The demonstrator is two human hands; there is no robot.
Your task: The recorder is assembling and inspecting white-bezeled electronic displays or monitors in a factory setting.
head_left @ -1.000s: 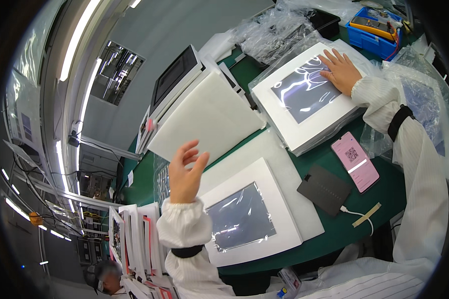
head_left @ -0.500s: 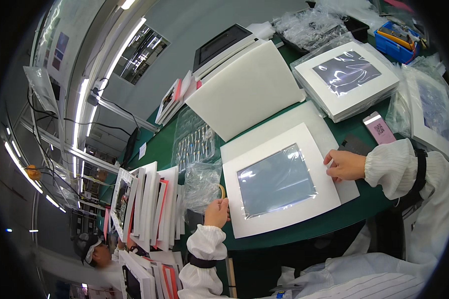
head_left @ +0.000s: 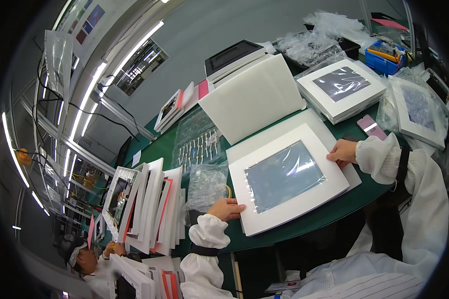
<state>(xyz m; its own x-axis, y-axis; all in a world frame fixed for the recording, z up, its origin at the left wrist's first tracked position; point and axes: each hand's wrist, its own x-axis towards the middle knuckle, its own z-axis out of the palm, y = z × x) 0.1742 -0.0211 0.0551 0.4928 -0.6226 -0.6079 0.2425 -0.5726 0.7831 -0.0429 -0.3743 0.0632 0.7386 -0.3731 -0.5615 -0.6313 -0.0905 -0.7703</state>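
Note:
A white-framed panel (head_left: 285, 172) with a film-covered grey-blue screen is between my hands, over a white foam sheet (head_left: 298, 120). My left hand (head_left: 227, 209) pinches the panel's left edge, thumb and fingers together. At the right edge my right hand (head_left: 343, 151) has its fingers closed on the frame; some fingertips are hidden. Whether the panel is fully off the sheet I cannot tell. Just beyond it stands a large white foam board (head_left: 254, 97), tilted. Next to my left hand lie a crumpled clear bag (head_left: 204, 187) and a yellow tape roll (head_left: 229, 191).
White panels and sheets (head_left: 152, 209) stand in a row at left. A clear tray (head_left: 198, 144) of small parts lies behind. At right are wrapped panels (head_left: 341, 89), a pink phone-like object (head_left: 371, 127) and a blue toolbox (head_left: 385, 57). A co-worker (head_left: 87, 259) sits lower left.
My left hand has come onto the panel's left edge, and my right hand has closed on its right edge. The panel has shifted slightly on the sheet. The whole view has moved a little.

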